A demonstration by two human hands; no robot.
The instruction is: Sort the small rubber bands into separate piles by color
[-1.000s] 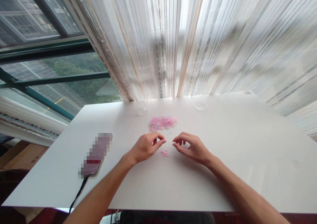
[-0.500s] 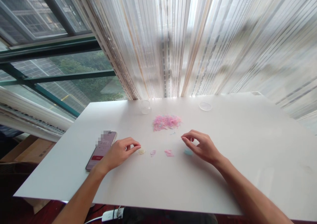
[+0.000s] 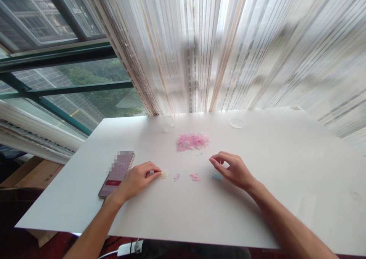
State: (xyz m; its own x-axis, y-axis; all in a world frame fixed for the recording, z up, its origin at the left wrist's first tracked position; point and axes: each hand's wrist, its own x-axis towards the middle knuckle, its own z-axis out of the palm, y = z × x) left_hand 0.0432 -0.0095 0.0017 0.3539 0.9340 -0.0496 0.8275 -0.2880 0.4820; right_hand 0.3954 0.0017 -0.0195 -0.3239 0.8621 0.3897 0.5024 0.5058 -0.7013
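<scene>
A loose heap of tiny pink, purple and blue bands [image 3: 192,140] lies on the white table [image 3: 286,167]. In front of it sit small separate piles: yellowish [image 3: 164,174], purple [image 3: 176,176], pink [image 3: 195,177] and blue [image 3: 217,176]. My left hand [image 3: 137,179] rests on the table, thumb and forefinger pinched together with their tips touching the yellowish pile. My right hand [image 3: 232,169] hovers just above the blue pile, fingers curled and thumb and forefinger pinched. What either pinch holds is too small to see.
A phone [image 3: 117,173] with a lit screen lies left of my left hand, its cable running off the near edge. A clear cup [image 3: 168,123] and a clear lid [image 3: 237,122] stand at the back by the striped curtain. A power strip [image 3: 130,248] shows below the table.
My left hand went from the centre out to the left, to the yellowish pile, and has edged closer to it. My right hand has stayed nearly still. The view shifted slightly.
</scene>
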